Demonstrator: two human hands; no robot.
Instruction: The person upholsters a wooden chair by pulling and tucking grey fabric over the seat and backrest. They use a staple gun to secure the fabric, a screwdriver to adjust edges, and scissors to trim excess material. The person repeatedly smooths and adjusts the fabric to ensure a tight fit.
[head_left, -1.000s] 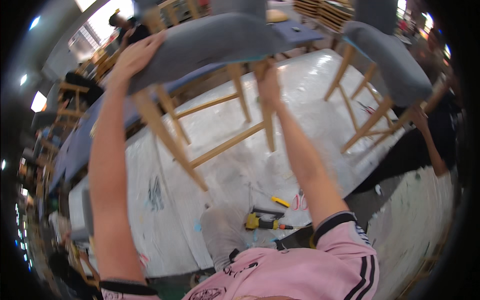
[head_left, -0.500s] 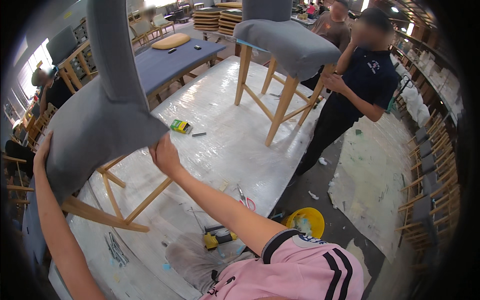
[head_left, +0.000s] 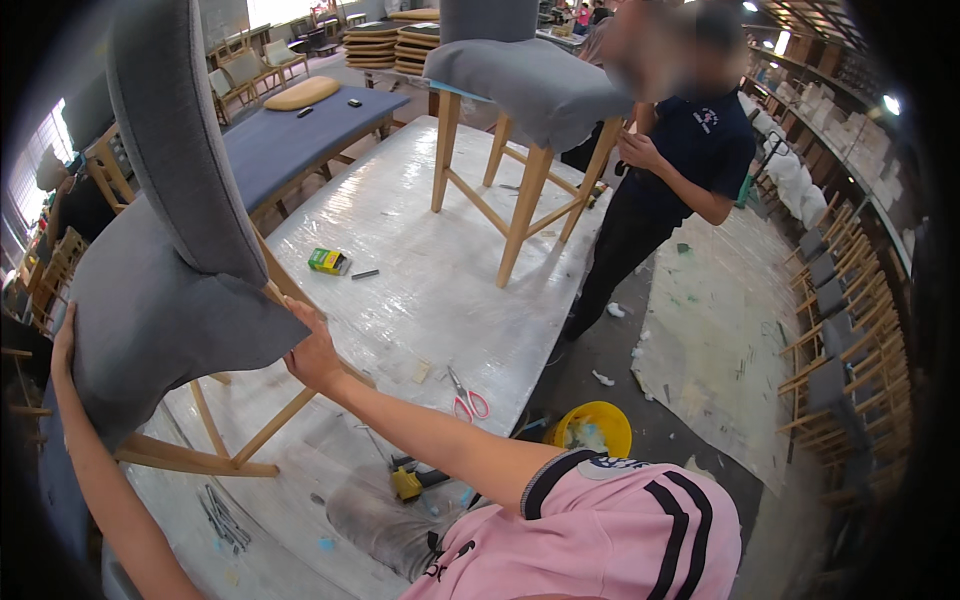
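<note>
A grey upholstered chair [head_left: 150, 290] with light wooden legs stands on the table to my left, its tall padded back upright. My left hand [head_left: 65, 342] is pressed around the far left side of the seat, its fingers partly hidden. On the other side, my right hand [head_left: 316, 350] grips the edge of a loose grey fabric flap [head_left: 250, 325], beside the wooden back post. A second grey chair [head_left: 540, 95] stands farther back on the same table, loose fabric draped over its seat. A co-worker [head_left: 690, 150] has a hand near that chair's leg.
Plastic film covers the table [head_left: 400, 290]. On it lie a green-yellow box [head_left: 328, 262], red-handled scissors [head_left: 468, 396], a yellow-black tool [head_left: 408, 482] and metal strips [head_left: 225, 520]. Beside it stands a yellow bucket [head_left: 610, 425]. Behind is a blue-topped table [head_left: 320, 130]; stacked chairs [head_left: 840, 350] line the right.
My view has shifted to the right. My right hand has changed from a tight fist at the flap's corner to fingers extended up along its edge; the flap hangs lower.
</note>
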